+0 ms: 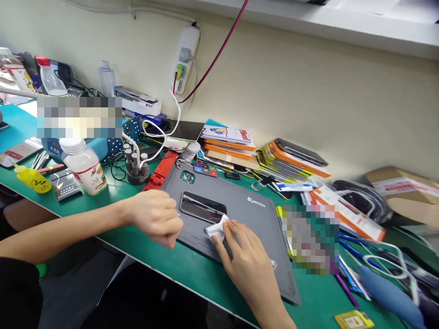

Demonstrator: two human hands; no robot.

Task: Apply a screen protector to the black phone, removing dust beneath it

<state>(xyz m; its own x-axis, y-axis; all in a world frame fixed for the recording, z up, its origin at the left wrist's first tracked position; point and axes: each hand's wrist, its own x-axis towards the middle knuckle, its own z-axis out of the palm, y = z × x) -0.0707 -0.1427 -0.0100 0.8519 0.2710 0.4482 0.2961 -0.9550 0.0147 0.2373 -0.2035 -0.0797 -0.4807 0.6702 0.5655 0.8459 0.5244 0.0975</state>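
Note:
A smartphone [200,208] with a dark, glossy screen lies flat on a grey work mat [240,201]. Between the thumb and fingers of my right hand [245,251] is a folded white wipe [216,228], close by the phone's lower right corner. My left hand [156,217] is a closed fist just left of the phone, over the mat's front left edge. What the fist holds, if anything, is hidden. Small screws [187,177] sit in a round recess at the mat's upper left.
A red tool holder [164,171] borders the mat's left side. A white-capped jar [87,171] and a yellow squeeze bottle [33,179] stand farther left. Stacked boxes [229,141] line the wall. Cables and a blue-handled tool [391,297] lie to the right.

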